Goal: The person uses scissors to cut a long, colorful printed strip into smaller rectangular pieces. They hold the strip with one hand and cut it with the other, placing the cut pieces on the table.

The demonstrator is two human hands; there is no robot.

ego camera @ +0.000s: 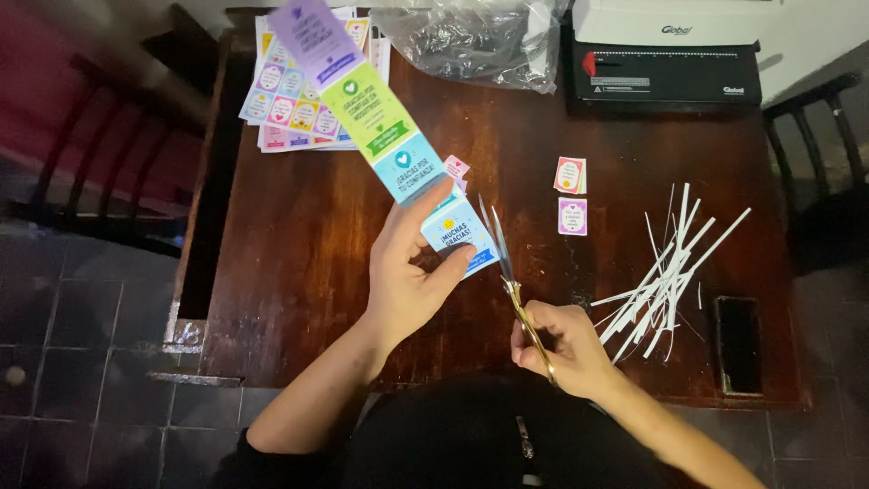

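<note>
The strip of printed cards (376, 118) is held up over the dark wooden table (299, 263), slanting from the upper left down toward the middle, with a purple card at its top, a green one below it, then two blue ones at the lower end. It is gripped at this lower end by the left hand (407, 272): the thumb is laid across the face of the last blue card and the fingers are curled behind it, so the strip is pinched between them. The left forearm is brought in from the lower left, bent at the wrist, and the palm is turned toward the camera. The scissors (511, 281) are held by the right hand (561, 349), which is closed around the gold handles near the table edge; the blades are parted a little and are pointed up toward the lower right edge of the strip, just beside the blue card. The right wrist is rested low, close to the body. At the far left of the table a stack of uncut card sheets (290, 100) is seen, and at the far right a black and white binding machine (665, 54), with a crumpled clear plastic bag (471, 41) between them. To the right of the scissors a heap of thin white paper trimmings (665, 272) is spread. Two small cut cards (571, 195) are laid apart near the middle.
</note>
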